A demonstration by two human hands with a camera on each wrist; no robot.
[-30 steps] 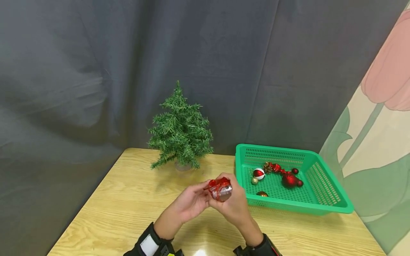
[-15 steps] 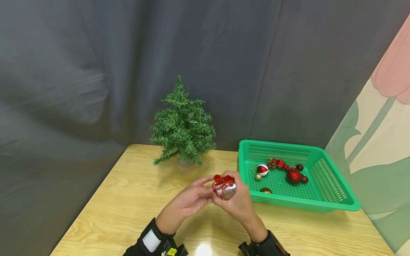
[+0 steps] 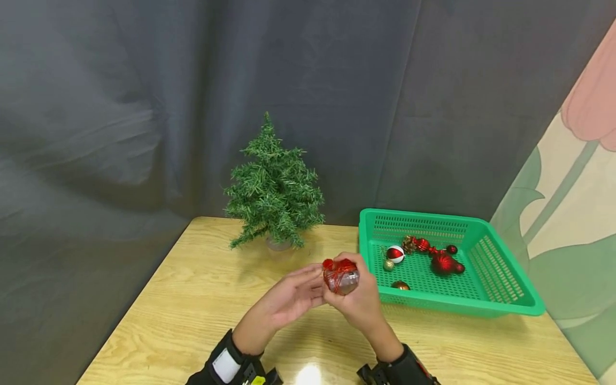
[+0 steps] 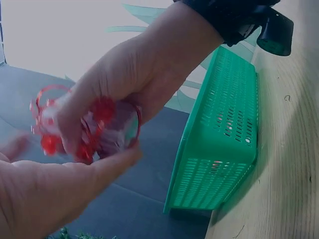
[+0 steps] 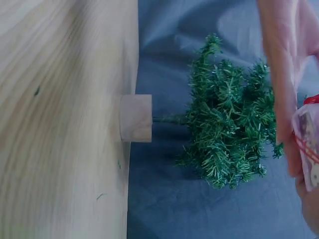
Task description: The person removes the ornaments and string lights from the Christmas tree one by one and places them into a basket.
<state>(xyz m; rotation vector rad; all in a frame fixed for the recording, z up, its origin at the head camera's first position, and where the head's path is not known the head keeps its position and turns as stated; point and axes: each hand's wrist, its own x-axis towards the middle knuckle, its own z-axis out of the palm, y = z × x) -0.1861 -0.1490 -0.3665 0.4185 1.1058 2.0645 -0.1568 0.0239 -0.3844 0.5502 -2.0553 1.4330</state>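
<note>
A small silver gift-box ornament (image 3: 340, 278) tied with red ribbon is held over the wooden table (image 3: 192, 305), just left of the green basket (image 3: 462, 308). My right hand (image 3: 358, 299) curls its fingers round the ornament from the right. My left hand (image 3: 298, 293) meets it from the left, fingertips on it. In the left wrist view the right hand (image 4: 139, 74) wraps the ornament (image 4: 99, 132) while the left hand's (image 4: 55, 199) thumb presses under it. The right wrist view catches only the ornament's edge (image 5: 310, 144).
A small green artificial tree (image 3: 274, 187) on a wooden base (image 5: 135, 118) stands at the table's back edge. The basket holds several small baubles, among them a large red one (image 3: 443, 263) and a red-and-white one (image 3: 395, 253). A dark curtain hangs behind.
Both hands have carried the ornament slightly right and up, closer to the basket's left wall, turning it a little. Tree and basket stay in place.
</note>
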